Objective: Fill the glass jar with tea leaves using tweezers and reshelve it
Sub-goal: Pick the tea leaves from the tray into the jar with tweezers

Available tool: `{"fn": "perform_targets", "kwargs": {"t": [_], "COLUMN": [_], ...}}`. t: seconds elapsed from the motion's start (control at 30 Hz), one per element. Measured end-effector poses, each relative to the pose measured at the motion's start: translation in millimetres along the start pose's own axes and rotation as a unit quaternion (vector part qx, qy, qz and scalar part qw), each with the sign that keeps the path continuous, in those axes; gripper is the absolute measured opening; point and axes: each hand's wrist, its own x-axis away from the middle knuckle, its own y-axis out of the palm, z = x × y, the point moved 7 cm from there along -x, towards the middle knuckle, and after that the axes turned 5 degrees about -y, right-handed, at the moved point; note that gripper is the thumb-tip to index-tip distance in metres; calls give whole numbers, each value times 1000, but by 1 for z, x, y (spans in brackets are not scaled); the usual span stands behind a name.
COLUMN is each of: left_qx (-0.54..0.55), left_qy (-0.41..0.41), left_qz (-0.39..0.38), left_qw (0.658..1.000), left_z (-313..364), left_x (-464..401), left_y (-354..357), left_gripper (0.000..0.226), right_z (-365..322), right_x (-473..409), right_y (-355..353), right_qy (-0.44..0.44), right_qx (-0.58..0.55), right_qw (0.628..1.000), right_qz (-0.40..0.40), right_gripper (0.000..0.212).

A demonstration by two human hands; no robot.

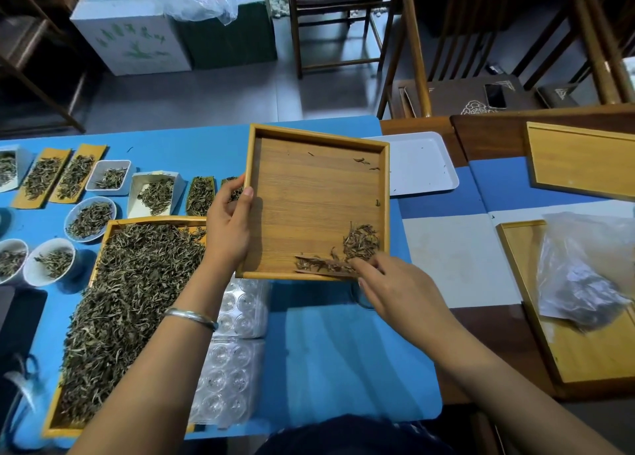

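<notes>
**Square bamboo tray tilted over the blue table, few leaves left in its corner**

Head view: the left hand (228, 226) grips the left rim of a square bamboo tray (311, 193), thumb curled over the edge and fingers under it, holding the tray lifted and tilted above the blue table (343, 351). A silver bangle (192, 317) sits on that wrist. The right hand (400, 291) reaches to the tray's near right corner, its fingers bent onto a thin wooden strip (324, 272) that lies along the near rim; whether it pinches the strip or only presses on it cannot be told. A small clump of tea leaves (360, 243) lies gathered in that corner, just beside the fingertips, with a few stray leaves along the far right side of the tray. Below the corner, a curved glassy rim (357, 300) shows beside the right hand, too hidden to tell what it is.

To the left, a long bamboo tray (113, 317) is heaped with tea leaves, under the left forearm. Clear plastic blister sheets (230, 361) lie between this tray and the person. Farther left stand small white cups (51, 262) and bamboo scoops (43, 176) with leaf samples. A white plastic tray (419, 165) lies beyond the square tray, to the right. At the far right, a crumpled plastic bag (584, 269) rests on another bamboo board (584, 351).
</notes>
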Motion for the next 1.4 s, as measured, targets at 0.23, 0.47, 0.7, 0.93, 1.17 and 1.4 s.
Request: {"fn": "perform_targets", "kwargs": {"t": [0.23, 0.47, 0.7, 0.93, 1.17, 1.4], "left_qx": [-5, -5, -4, -3, -3, -32], "left_qy": [-5, -1, 2, 0, -10, -1], "left_qz": [-5, -9, -6, 0, 4, 4], "left_qw": [1000, 1000, 1000, 1000, 1000, 999], "left_z": [-2, 2, 4, -2, -8, -7], "left_x": [-3, -2, -1, 0, -3, -2], "left_y": [1, 4, 3, 2, 0, 0], "left_gripper": [21, 23, 18, 22, 28, 25], "right_z": [44, 5, -36, -2, 32, 54], "right_x": [20, -10, -48, -14, 14, 35], "right_y": [-3, -12, -3, 7, 7, 12], "right_qy": [29, -7, -72, -47, -3, 25], "right_qx": [8, -69, -73, -66, -59, -47], "right_qw": [999, 995, 993, 997, 998, 999], "right_qz": [13, 72, 59, 17, 23, 10], "right_gripper": [29, 25, 25, 22, 29, 32]}}
